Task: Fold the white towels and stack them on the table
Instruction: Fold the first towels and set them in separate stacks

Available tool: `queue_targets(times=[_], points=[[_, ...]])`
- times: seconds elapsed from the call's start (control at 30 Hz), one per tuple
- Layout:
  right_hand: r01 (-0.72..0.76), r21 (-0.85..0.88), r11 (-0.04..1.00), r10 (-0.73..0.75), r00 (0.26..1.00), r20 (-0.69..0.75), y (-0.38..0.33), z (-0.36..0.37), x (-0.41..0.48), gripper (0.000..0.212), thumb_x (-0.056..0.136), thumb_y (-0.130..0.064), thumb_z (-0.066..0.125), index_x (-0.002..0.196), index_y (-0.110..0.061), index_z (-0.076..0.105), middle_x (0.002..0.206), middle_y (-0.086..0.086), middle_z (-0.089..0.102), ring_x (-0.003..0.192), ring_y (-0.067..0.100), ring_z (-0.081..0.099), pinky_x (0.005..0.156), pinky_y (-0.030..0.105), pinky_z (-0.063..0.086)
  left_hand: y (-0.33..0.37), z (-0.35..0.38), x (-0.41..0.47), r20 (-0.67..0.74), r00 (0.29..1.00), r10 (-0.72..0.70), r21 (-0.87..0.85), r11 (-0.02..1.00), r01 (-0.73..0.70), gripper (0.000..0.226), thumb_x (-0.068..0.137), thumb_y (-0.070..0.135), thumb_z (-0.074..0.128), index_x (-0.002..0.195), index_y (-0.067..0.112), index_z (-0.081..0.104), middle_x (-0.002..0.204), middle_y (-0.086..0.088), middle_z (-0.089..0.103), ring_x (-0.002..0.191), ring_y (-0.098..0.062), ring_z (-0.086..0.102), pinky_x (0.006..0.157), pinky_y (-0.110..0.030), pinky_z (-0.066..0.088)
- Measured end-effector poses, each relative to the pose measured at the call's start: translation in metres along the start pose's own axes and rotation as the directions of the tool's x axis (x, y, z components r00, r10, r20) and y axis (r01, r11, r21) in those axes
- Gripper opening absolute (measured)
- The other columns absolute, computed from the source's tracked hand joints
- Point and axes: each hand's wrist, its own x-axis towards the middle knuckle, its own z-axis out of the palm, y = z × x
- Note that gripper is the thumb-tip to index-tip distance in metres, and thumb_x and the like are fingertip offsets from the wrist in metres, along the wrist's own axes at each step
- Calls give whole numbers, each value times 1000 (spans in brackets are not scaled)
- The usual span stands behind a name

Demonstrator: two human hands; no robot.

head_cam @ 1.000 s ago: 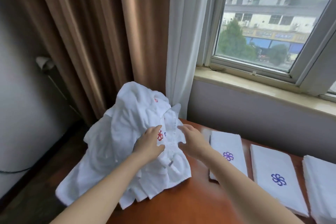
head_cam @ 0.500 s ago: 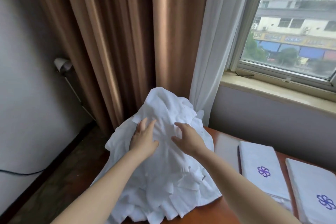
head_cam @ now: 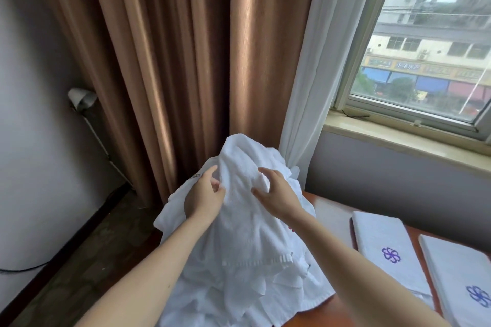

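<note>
White towels (head_cam: 247,260) lie in a crumpled heap on the near left end of the tabletop (head_cam: 322,317), the lower folds spilling over its left edge and the upper part drawn up into a peak in front of the curtains. Behind the heap hangs a tall brown curtain (head_cam: 172,61) in deep pleats, filling most of the background, with a pale wall to its left. To the right is a window (head_cam: 430,34) looking onto buildings and shop signs (the lettering is too small to read), and a beige sill (head_cam: 398,138) runs under it. A sheer white curtain (head_cam: 318,61) falls between the brown one and the window frame, its lower end just behind the heap. A dark floor (head_cam: 79,260) shows at lower left, with a thin black cable (head_cam: 21,269) lying near the wall. Two folded towels rest flat on the tabletop to the right of the heap, side by side and slightly apart: the nearer folded towel (head_cam: 377,233) and the farther folded towel (head_cam: 451,268), each bearing a purple flower emblem (head_cam: 391,255). The left hand (head_cam: 204,199) holds the left flank of the peak, its fingers and thumb pinching a fold of cloth. The right hand (head_cam: 279,194) holds the right flank, fingers curled over a bunched ridge with the thumb beneath it.
</note>
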Motion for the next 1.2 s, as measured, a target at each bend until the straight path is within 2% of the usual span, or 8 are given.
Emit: queue_targets(times=[0.23,0.37,0.6,0.73,0.83,0.93,1.1,1.2], points=[[-88,229,969,88,996,12,-9,-7,2,57,91,-37,67,142,-22,47,132,-4,57,119,8,52,86,16,36,24,4,3,54,985,162,-267,953,-142,49,91,12,63,136,28,54,94,11,68,95,-7,64,88,-26,51],[-150,240,959,141,988,56,-4,-9,-3,58,90,-33,66,143,-23,46,133,-3,57,123,13,52,86,19,39,25,-1,13,91,996,-9,-79,997,16,51,92,10,55,142,20,44,130,1,51,111,-19,56,82,-31,46],[-159,164,974,149,986,71,4,0,-12,63,86,-28,71,143,-23,45,139,-2,53,113,12,52,89,25,44,17,0,2,93,996,8,14,1000,-10,24,93,18,54,114,28,56,80,7,58,79,-18,61,63,-33,48],[-148,174,974,138,988,66,3,-2,-11,66,84,-27,73,144,-23,45,140,-2,52,115,12,50,89,23,41,14,-7,1,4,993,114,173,978,-113,32,93,22,55,124,28,63,83,8,65,82,-16,61,70,-35,52],[-141,170,975,130,989,73,2,-1,-13,67,84,-28,73,144,-22,44,142,-1,51,123,17,51,93,24,42,13,-11,4,34,983,178,302,936,-180,22,93,21,53,100,41,60,87,4,72,89,-21,66,73,-39,54],[-140,161,977,128,989,79,3,-2,-15,68,84,-27,73,145,-21,43,142,0,51,124,18,51,94,25,43,16,-13,4,4,965,261,462,856,-233,37,101,24,41,126,41,62,103,4,73,95,-22,65,71,-35,52],[-147,184,972,133,987,89,1,-4,-16,69,84,-27,74,145,-22,43,141,1,52,127,19,49,98,28,44,29,-8,6,51,956,289,149,944,-294,31,96,24,54,123,35,67,99,13,73,99,-9,64,76,-27,49],[-151,199,968,134,987,93,-1,-4,-16,68,84,-27,74,145,-23,43,140,1,53,127,19,50,98,27,43,27,-5,8,136,978,157,110,979,-172,45,94,20,54,138,30,54,132,7,59,118,-15,58,91,-33,49]])
